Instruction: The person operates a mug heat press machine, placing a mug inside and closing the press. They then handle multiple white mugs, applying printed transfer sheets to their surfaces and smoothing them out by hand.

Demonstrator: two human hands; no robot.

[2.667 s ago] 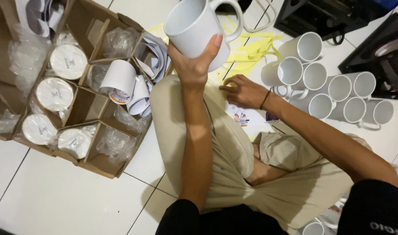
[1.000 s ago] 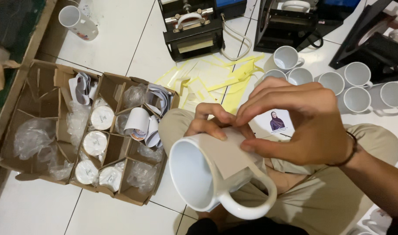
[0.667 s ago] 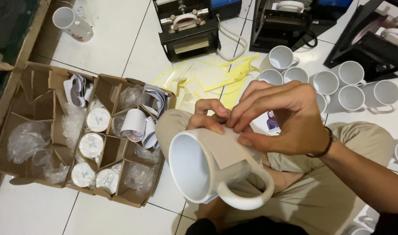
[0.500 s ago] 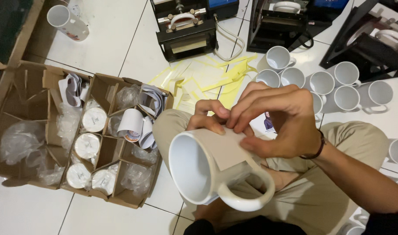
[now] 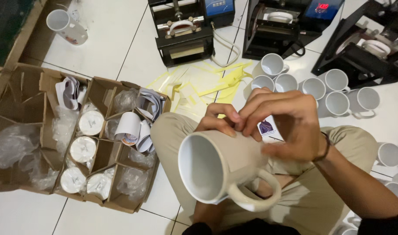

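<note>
A white mug (image 5: 216, 167) lies on its side over my lap, mouth towards the camera and handle at the lower right. My left hand (image 5: 218, 122) grips its far side, fingers curled over the top. Fingertips of my right hand (image 5: 290, 126) pinch at a sheet of paper wrapped around the mug's body. A dark band sits on my right wrist. A small printed picture (image 5: 266, 128) lies on the floor just behind my hands.
A divided cardboard box (image 5: 46, 143) at left holds wrapped mugs, plastic bags and paper. Several white mugs (image 5: 314, 87) stand on the tiled floor at right. Two mug heat presses (image 5: 183, 32) sit at the back, yellow tape strips (image 5: 199, 82) in front. A lone mug (image 5: 66, 27) lies at top left.
The mug came down from raised in my left hand to lying over my lap. My right hand moved onto it and now presses the paper against its side.
</note>
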